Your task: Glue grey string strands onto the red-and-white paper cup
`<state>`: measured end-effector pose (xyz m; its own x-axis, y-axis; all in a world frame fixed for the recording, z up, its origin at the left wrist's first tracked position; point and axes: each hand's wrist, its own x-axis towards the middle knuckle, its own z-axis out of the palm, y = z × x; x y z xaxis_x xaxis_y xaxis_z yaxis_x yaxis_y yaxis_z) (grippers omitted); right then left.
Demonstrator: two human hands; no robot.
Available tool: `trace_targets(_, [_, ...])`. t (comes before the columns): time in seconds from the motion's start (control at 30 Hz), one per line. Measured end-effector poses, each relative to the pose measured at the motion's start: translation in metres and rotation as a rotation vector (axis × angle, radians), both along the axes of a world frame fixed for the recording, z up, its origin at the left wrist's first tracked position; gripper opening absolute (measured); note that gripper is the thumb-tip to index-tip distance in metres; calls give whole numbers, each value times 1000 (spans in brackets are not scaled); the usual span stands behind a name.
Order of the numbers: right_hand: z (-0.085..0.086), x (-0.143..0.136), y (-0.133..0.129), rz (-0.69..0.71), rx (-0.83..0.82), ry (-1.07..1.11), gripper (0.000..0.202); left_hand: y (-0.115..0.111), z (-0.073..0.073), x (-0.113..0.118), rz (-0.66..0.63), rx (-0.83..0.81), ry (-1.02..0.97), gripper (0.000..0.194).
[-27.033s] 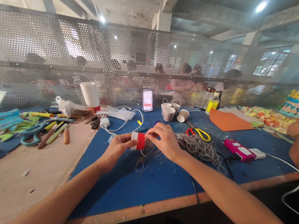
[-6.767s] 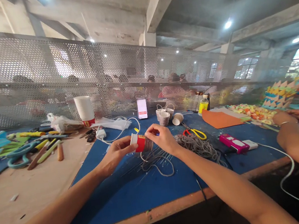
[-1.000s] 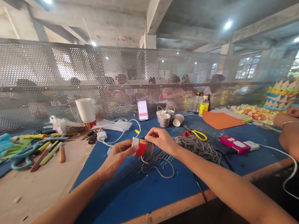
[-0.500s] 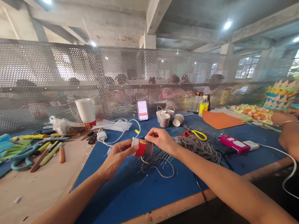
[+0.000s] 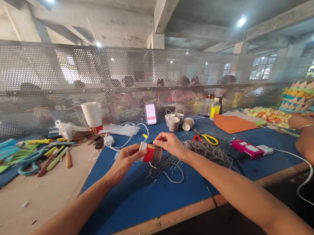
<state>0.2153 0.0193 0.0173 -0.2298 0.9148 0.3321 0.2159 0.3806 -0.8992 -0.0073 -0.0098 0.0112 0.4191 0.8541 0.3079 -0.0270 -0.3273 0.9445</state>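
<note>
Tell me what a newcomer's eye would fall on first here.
Probably the red-and-white paper cup near the centre, tipped sideways in the left hand, with grey cord around the end beside the right hand. Next, perhaps, the lit phone upright in front of the perforated metal screen, then the bright orange sheet lying further right on the table.

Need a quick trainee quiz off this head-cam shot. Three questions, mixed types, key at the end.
1. True or false: the left hand holds the red-banded cup on its side.

2. Which of these is nearest the red-and-yellow-handled scissors?
a) stacked white cups
b) grey cord pile
c) phone

3. Fill in: as the wearer sees it, the magenta item lies to the ____ of the grey cord pile.

Key: 1 true; 2 b; 3 right.
</note>
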Motion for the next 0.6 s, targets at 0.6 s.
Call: trace_targets(0.6, [0,0,-4,19,162,-87,44,2,8,0,47,-182,-300,29])
